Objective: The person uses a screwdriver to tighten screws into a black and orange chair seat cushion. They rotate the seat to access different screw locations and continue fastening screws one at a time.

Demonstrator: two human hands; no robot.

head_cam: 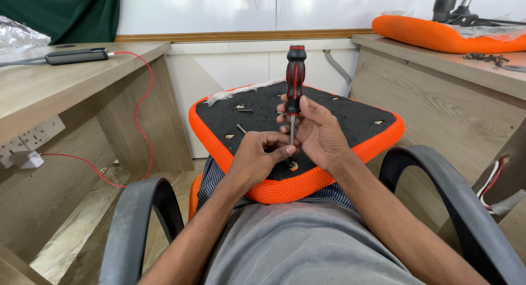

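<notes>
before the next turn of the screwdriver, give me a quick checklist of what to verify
1. Screwdriver upright over the seat pad: ok, its shaft stands near vertical.
2. Right hand gripping the tool: ok, fingers wrap the shaft just below the handle.
3. Left hand steadying the tip: ok, fingertips pinch at the shaft's lower end.
4. Tip seated in a screw head: cannot tell, fingers hide it.
5. Seat pad steady: ok, it rests flat on the lap between the armrests.
6. Loose screws on the pad away from the hands: ok, they lie further back.
</notes>
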